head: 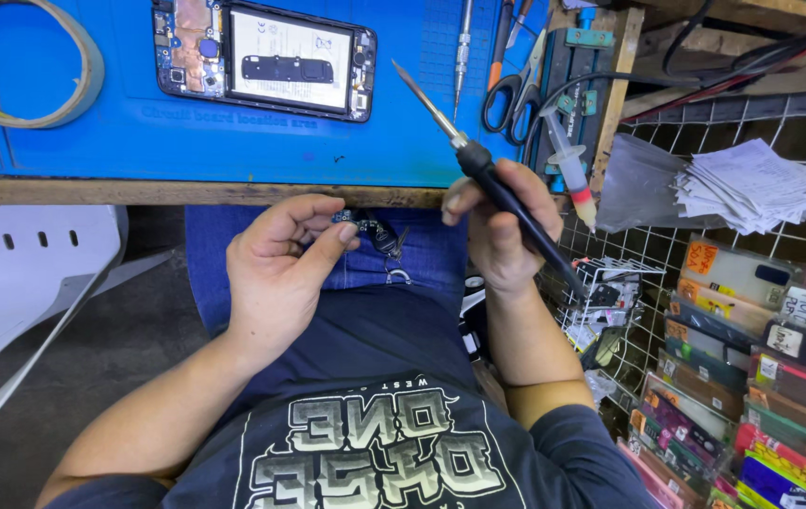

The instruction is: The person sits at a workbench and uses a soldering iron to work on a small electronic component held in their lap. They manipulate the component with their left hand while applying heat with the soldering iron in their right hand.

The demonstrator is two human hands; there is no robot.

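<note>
Seated at the tabletop, we pinch a small dark part between the left hand's thumb and fingertips, just over the lap and below the wooden edge, while the right hand is closed around a soldering iron whose tip points up and away over the blue mat. The opened phone lies on that mat, well apart from the part we hold. The risks, as we judge them: the part sits over jeans rather than on the mat, so a loosened pinch could drop it into the lap or onto the floor; the iron's tip, if hot, passes near the syringe and the scissors and could scorch them or our left fingers should the wrist swing down; its cable could snag the wire rack beside the right forearm and jerk the tool
</note>
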